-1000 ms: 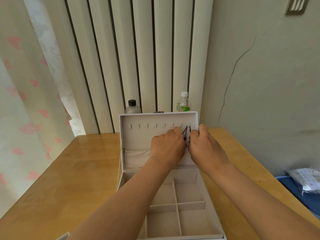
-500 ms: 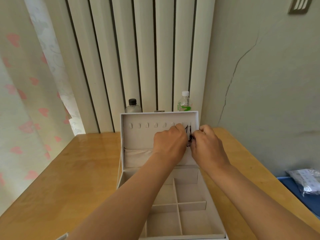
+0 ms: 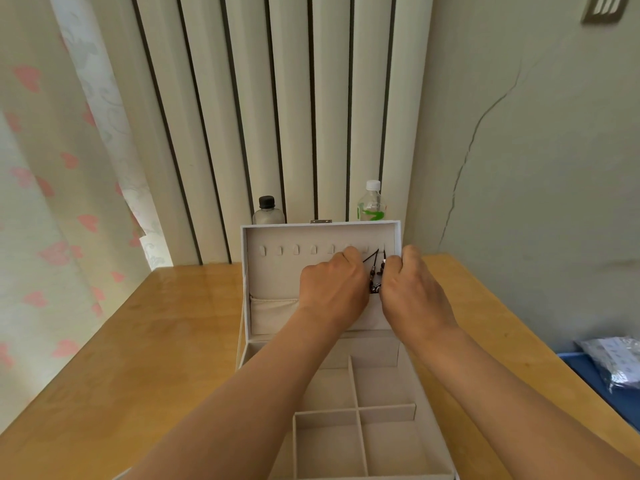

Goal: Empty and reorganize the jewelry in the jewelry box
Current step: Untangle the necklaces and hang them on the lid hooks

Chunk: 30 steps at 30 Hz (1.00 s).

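Observation:
A white jewelry box [image 3: 408, 407] stands open on the wooden table [image 3: 145, 341], its lid upright with a row of small hooks [image 3: 294, 250] and a fabric pocket [image 3: 273, 313]. A black cord necklace [image 3: 375, 271] with dark beads hangs from the rightmost hooks. My left hand [image 3: 332, 289] and my right hand [image 3: 412, 289] are raised side by side at the lid, fingers pinching the necklace cord and beads between them. The tray compartments below show no jewelry.
Two plastic bottles, one with a black cap [image 3: 267, 211] and one with a white cap [image 3: 372, 202], stand behind the lid against the ribbed wall. A blue bin with a plastic bag [image 3: 616, 362] sits at the right. A curtain hangs at the left.
Both hands stayed at the lid's right hooks. The necklace cord is now spread wider between them and the beads show more clearly.

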{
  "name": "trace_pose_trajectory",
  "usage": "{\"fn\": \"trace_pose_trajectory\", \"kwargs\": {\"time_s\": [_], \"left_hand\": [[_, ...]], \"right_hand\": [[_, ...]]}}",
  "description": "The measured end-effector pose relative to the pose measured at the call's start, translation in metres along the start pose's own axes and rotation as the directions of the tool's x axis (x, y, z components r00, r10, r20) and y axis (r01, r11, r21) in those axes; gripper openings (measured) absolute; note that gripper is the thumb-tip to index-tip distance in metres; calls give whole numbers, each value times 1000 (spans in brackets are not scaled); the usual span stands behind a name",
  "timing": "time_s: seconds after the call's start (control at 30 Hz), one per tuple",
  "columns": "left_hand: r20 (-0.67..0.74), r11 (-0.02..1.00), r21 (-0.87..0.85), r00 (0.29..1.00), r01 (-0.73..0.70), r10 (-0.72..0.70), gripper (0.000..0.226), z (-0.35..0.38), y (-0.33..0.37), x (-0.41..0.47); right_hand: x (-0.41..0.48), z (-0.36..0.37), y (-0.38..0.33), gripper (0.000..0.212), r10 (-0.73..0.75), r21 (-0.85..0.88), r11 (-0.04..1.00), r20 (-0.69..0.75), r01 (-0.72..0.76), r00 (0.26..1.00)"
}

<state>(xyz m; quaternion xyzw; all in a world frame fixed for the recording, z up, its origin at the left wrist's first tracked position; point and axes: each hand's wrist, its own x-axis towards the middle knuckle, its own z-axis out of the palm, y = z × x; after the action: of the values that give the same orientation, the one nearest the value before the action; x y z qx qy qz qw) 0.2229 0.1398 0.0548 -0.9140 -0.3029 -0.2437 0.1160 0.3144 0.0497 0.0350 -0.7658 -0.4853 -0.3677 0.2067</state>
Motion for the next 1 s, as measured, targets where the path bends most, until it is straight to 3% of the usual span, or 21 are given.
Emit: {"fn": "trace_pose_trajectory", "kwargs": {"time_s": [0.17,0.23,0.33,0.5,0.57,0.63,0.73,0.87,1.0], "left_hand": [[21,1000,-22,1000,3,-2,28,6,-1,-1],[-47,1000,-6,999,6,-6,36,4,-1,0],[32,1000,-29,999,3,-2,17,7,-1,-3],[-105,997,-71,994,23,-31,16,8,-1,-2],[-47,997,-74,998,26,-29,16,9,0,-3],[0,995,-93,999,40,-40,17,12,0,-3],[-81,988,-151,996,29,-41,9,13,-5,-5],[-341,973,-140,931,-186,129,16,23,-14,-12],[-366,941,-175,907,-289,210,8,32,-13,-23]], "right_hand": [[-2,4,5,39,-43,15,999,62,42,997],[-3,5,8,41,-51,14,999,87,50,995],[-3,7,11,41,-56,26,998,112,54,992],[-5,9,13,38,-39,23,999,152,36,988],[-5,9,13,34,-35,42,999,150,29,988],[-7,8,15,28,-30,109,994,154,13,988],[-10,2,19,9,-2,251,967,190,-46,982],[-15,-8,29,6,-17,318,947,191,-46,981],[-21,-12,32,15,-48,281,959,282,-35,958]]}}
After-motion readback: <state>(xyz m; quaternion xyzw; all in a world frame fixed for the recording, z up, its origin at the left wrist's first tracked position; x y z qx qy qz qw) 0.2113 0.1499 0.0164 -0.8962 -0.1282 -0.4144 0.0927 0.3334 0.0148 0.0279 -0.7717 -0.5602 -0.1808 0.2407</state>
